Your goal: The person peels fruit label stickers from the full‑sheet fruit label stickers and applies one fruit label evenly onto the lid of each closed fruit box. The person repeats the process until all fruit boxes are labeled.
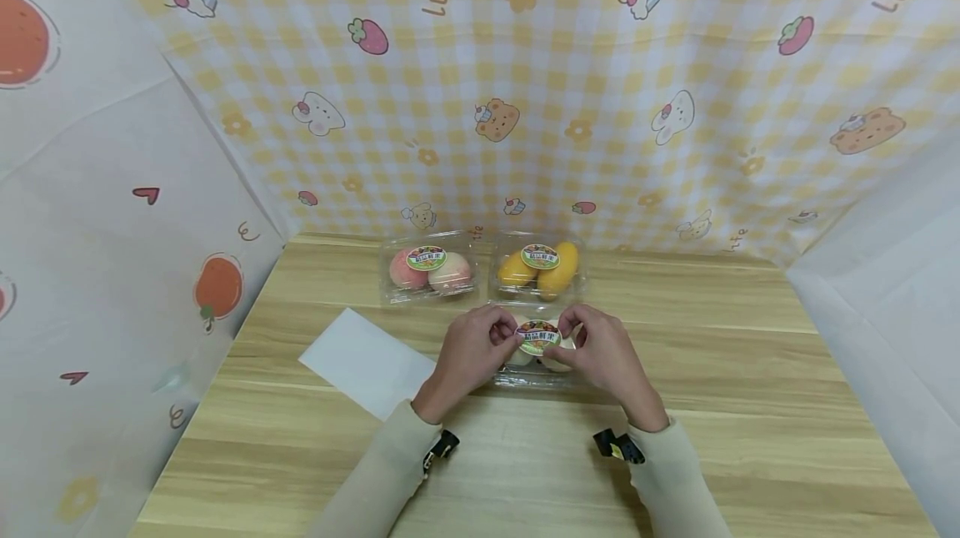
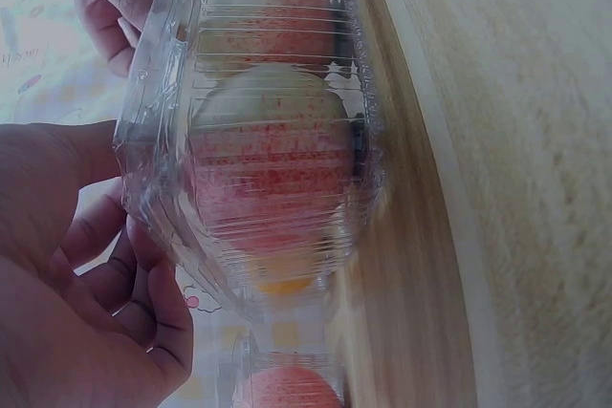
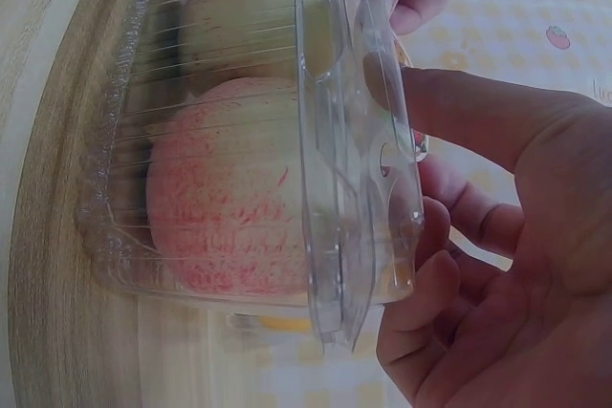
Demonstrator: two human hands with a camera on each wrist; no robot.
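In the head view, an oval fruit label sticker (image 1: pixel 539 338) lies over the lid of the nearest clear plastic box (image 1: pixel 536 381). My left hand (image 1: pixel 476 344) pinches the sticker's left edge between thumb and fingers. At its right edge my right hand (image 1: pixel 603 350) holds it the same way. Both hands rest close against the lid. Pale peaches with red blush sit inside; one peach (image 2: pixel 273 160) shows through the ribbed wall in the left wrist view, and a peach (image 3: pixel 229 188) in the right wrist view. The sticker is mostly hidden in both wrist views.
Behind stand two labelled clear boxes: one with pink peaches (image 1: pixel 408 269), the other with yellow mangoes (image 1: pixel 558 271). A white sheet of paper (image 1: pixel 367 363) lies left on the wooden table (image 1: pixel 750 404). A checked cloth (image 1: pixel 555 71) hangs behind.
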